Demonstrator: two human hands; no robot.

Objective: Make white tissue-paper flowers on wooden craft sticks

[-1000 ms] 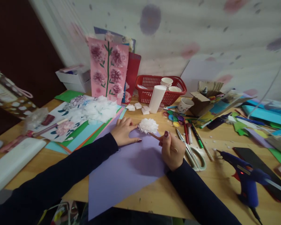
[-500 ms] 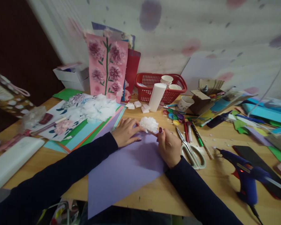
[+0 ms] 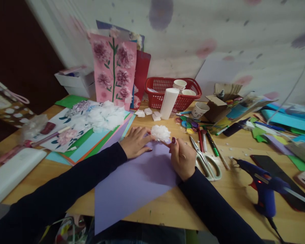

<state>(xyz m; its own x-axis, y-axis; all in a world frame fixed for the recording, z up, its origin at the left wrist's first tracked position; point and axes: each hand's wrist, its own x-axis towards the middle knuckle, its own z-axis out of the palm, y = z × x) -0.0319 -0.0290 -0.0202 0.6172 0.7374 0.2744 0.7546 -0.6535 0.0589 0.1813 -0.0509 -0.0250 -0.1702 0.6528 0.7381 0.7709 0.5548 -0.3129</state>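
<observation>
I take the white ruffled flower (image 3: pixel 160 133) as centre of the clock, and twelve o'clock points to the far side of the table (image 3: pixel 167 211). The flower sits at the upper end of the purple sheet (image 3: pixel 132 189)

The right hand (image 3: pixel 183 157) is at four o'clock, its fingers clamped on a thin stick (image 3: pixel 165 143), of which the tip reaches the near edge of the flower. The left hand (image 3: pixel 136 144) is between eight and nine o'clock, its thumb and fingers apart; the index fingertip is at the flower's rim, but if it presses there I cannot tell

For good work, I think the stick should stay low and push only softly, because the thin layers look easy to crush. The left fingers should steady the rim without squeezing, and the sheet must lie flat

The scissors (image 3: pixel 205 165) lie at four o'clock, near the right hand, and farther out in about the same direction is the glue gun (image 3: pixel 265 195) with its red light on, so the right sleeve (image 3: pixel 208 200) had better keep away from its nozzle
</observation>
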